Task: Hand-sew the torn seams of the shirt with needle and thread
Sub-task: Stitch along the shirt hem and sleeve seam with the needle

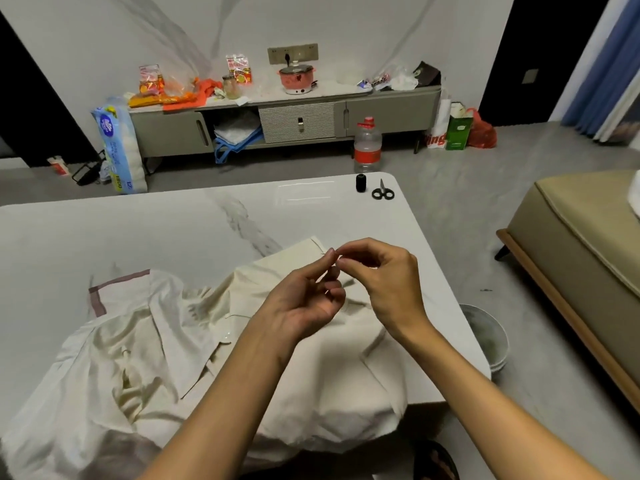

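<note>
As both hands met fingertip to fingertip above the shirt (207, 341), the step looked like threading the needle (325, 253). It would go best with wrists braced on the shirt and the thread end kept short. Left hand (304, 296) grip: thumb and forefinger pinched the needle. Right hand (388, 282) grip: closed pinch right beside it, presumably on thread, too fine to confirm. Spool (361, 183) and scissors (383, 193) sat beyond the shirt on the bench (138, 237).

Your open route: the bare far and left stretch of the white marble-veined tabletop (156, 233). Obstacles: the crumpled cream fabric shirt (145, 358) covering the near half; the black thread spool (361, 183) and black-handled scissors (382, 192), just beside each other at the far right corner.
</note>
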`<state>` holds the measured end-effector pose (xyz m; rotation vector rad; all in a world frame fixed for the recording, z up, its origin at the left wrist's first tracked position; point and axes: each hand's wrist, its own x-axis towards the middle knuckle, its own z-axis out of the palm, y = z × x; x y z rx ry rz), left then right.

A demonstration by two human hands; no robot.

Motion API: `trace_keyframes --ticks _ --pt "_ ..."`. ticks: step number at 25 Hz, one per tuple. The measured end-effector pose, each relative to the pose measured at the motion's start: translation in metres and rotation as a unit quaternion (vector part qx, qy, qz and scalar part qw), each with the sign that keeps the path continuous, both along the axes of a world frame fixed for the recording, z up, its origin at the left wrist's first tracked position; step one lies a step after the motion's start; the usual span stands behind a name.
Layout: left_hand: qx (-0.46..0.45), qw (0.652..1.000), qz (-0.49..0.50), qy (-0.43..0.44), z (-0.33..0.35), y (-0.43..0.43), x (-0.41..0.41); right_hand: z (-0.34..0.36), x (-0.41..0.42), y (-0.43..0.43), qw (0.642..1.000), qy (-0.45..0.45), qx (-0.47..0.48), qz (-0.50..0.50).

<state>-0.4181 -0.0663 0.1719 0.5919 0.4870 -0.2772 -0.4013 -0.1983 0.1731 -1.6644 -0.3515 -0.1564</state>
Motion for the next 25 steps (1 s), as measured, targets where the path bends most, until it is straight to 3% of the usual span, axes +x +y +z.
trace_keyframes --ticks 6,11,13,17,25 --pt "0.008 1.000 -0.023 0.013 -0.006 -0.016 0.027 -0.010 0.029 -0.014 0.998 0.024 0.045 -0.037" --pt "0.150 0.986 0.062 0.044 -0.041 0.012 0.096 -0.038 0.120 -0.026 0.990 0.085 0.082 -0.075" --pt "0.271 0.958 0.093 -0.003 -0.063 0.025 0.135 -0.059 0.170 -0.030 0.987 0.106 0.063 -0.098" --pt "0.486 0.867 0.066 -0.084 -0.114 0.038 0.249 -0.097 0.286 -0.024 0.985 0.097 0.017 -0.142" --pt "0.602 0.772 -0.035 -0.203 -0.173 0.036 0.435 -0.132 0.449 0.016 0.984 0.022 -0.037 -0.174"
